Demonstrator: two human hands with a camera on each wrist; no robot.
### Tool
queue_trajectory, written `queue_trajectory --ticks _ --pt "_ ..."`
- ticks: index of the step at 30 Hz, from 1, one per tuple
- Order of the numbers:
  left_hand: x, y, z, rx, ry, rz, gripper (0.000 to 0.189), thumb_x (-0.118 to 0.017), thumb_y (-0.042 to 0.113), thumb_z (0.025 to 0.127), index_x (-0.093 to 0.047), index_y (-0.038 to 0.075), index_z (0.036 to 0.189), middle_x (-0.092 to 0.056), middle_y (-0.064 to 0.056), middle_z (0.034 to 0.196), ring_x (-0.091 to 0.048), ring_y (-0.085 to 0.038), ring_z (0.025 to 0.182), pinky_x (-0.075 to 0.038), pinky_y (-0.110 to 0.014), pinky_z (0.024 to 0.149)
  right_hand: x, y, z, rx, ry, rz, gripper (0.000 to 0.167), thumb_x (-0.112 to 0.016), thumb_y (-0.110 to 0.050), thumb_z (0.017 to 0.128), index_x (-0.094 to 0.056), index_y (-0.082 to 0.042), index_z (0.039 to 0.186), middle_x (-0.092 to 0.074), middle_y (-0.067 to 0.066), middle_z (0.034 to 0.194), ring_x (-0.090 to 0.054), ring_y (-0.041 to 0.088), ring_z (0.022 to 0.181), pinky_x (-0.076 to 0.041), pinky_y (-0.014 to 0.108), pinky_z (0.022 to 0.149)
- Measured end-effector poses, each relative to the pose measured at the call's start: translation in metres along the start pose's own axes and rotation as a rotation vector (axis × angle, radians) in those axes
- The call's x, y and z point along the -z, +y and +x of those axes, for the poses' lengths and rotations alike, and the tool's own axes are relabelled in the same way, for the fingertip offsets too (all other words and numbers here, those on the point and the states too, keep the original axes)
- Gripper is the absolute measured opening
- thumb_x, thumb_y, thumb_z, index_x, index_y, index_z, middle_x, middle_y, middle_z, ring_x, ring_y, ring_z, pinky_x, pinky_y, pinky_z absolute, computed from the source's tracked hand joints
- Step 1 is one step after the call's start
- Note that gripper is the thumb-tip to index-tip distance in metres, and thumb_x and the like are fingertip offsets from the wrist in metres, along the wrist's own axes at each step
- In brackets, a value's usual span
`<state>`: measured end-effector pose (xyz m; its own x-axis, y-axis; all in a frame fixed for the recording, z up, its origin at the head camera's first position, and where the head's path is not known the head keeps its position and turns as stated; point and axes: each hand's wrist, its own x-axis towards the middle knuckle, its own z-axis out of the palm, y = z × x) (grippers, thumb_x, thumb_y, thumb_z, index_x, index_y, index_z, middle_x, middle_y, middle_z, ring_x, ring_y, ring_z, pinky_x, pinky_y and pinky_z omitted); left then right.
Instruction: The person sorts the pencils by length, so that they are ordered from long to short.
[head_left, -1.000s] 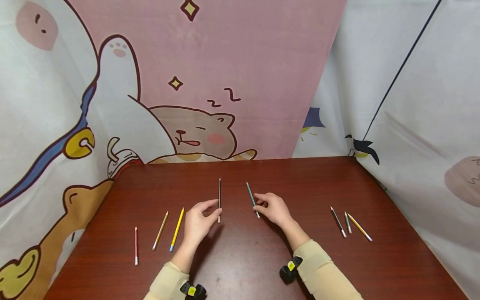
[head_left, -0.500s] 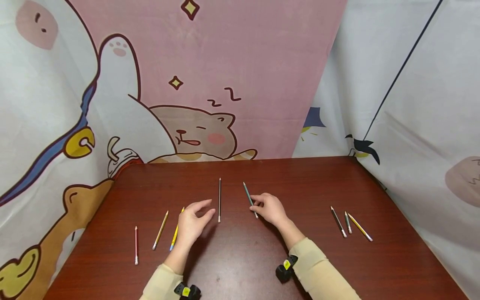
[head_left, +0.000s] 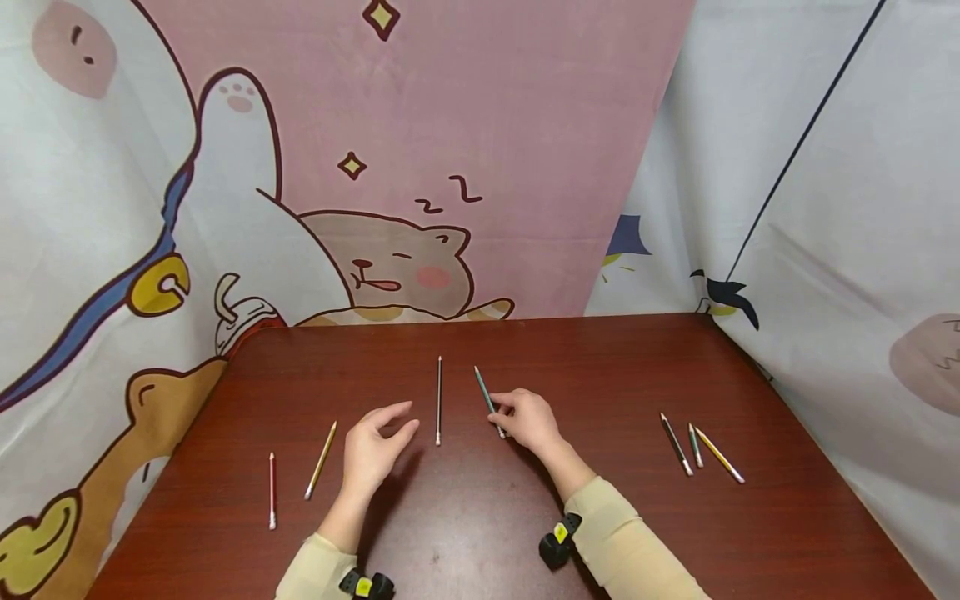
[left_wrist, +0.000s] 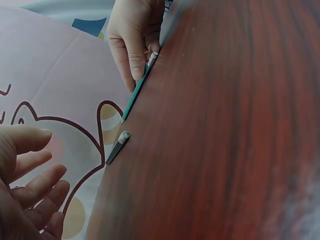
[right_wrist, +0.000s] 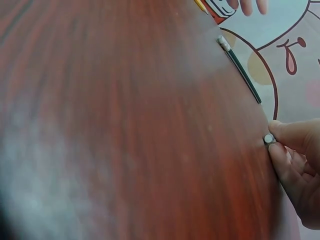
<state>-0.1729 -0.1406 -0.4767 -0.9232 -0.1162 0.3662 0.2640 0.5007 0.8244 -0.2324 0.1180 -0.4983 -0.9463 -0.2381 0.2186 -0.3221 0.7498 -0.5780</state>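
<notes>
My right hand [head_left: 525, 421] pinches a green pencil [head_left: 482, 385] between thumb and fingers, its tip pointing away and slightly left. In the right wrist view only the round white end of that pencil [right_wrist: 269, 139] shows between the fingertips. To its left a dark pencil [head_left: 438, 400] lies on the table, pointing straight away from me. My left hand [head_left: 373, 450] hovers left of the dark pencil, thumb and fingers spread, holding nothing. From the left wrist view, the green pencil's tip [left_wrist: 123, 119] is close to the dark pencil's eraser end [left_wrist: 123, 136].
On the left of the brown table [head_left: 480, 517] lie a red pencil [head_left: 273, 492] and a gold-coloured pencil [head_left: 321, 461]. Several pencils sit at the right: a dark one [head_left: 676, 444], a short green one [head_left: 696, 445] and a yellow one [head_left: 720, 455]. A printed cloth [head_left: 525, 167] hangs behind.
My left hand has let go of the dark pencil and drawn left, now covering the yellow pencil there. My right hand has slid the green pencil left, nearer the dark one.
</notes>
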Motion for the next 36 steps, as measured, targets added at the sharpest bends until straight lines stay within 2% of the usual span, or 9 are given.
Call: queue_trajectory --ticks 11,16,22,29,33,36 --pt "0.01 -0.005 -0.002 0.006 0.023 0.049 0.03 -0.082 0.01 0.08 -0.077 0.006 0.109 -0.072 -0.011 0.107 -0.069 -0.03 0.097 -0.054 -0.048 0.081 -0.01 -0.014 0.002 -0.004 -0.005 0.033 0.036 -0.08 -0.016 0.083 -0.073 -0.006 0.118 -0.064 -0.01 0.067 -0.061 0.008 0.064 -0.051 0.035 0.071" --pt "0.017 -0.008 -0.003 -0.002 0.036 0.064 0.03 -0.082 0.008 0.079 -0.076 0.005 0.109 -0.073 -0.011 0.106 -0.068 -0.03 0.1 -0.053 -0.049 0.083 -0.017 -0.021 0.003 0.004 -0.016 0.046 0.037 -0.079 -0.016 0.084 -0.073 -0.005 0.118 -0.065 -0.008 0.069 -0.059 0.003 0.056 -0.052 0.033 0.069" --pt "0.024 -0.011 -0.005 -0.023 0.054 0.096 0.03 -0.082 0.008 0.079 -0.076 0.005 0.108 -0.073 -0.012 0.106 -0.066 -0.031 0.103 -0.05 -0.048 0.087 -0.023 -0.03 0.004 -0.025 -0.032 0.051 0.038 -0.078 -0.017 0.085 -0.071 -0.004 0.121 -0.065 -0.008 0.07 -0.057 0.0 0.054 -0.05 0.029 0.066" --pt "0.031 -0.017 -0.005 -0.023 0.068 0.12 0.029 -0.082 0.006 0.078 -0.076 0.004 0.107 -0.073 -0.011 0.103 -0.067 -0.03 0.094 -0.054 -0.043 0.079 -0.028 -0.037 0.004 -0.025 -0.023 0.057 0.04 -0.078 -0.016 0.085 -0.07 -0.002 0.122 -0.065 -0.006 0.072 -0.058 0.001 0.054 -0.052 0.028 0.065" --pt "0.036 -0.02 -0.005 -0.006 0.075 0.124 0.031 -0.083 0.007 0.078 -0.077 0.004 0.108 -0.073 -0.011 0.104 -0.068 -0.03 0.093 -0.055 -0.045 0.077 -0.031 -0.038 0.006 -0.024 -0.019 0.045 0.04 -0.078 -0.016 0.085 -0.07 -0.002 0.122 -0.065 -0.007 0.072 -0.057 0.001 0.054 -0.052 0.028 0.066" --pt "0.04 -0.022 -0.005 0.019 0.075 0.149 0.032 -0.083 0.01 0.078 -0.077 0.007 0.109 -0.073 -0.008 0.106 -0.067 -0.028 0.1 -0.053 -0.044 0.081 -0.032 -0.039 0.007 -0.02 -0.016 0.029 0.041 -0.079 -0.017 0.085 -0.07 -0.003 0.122 -0.065 -0.007 0.071 -0.058 0.001 0.055 -0.052 0.031 0.069"
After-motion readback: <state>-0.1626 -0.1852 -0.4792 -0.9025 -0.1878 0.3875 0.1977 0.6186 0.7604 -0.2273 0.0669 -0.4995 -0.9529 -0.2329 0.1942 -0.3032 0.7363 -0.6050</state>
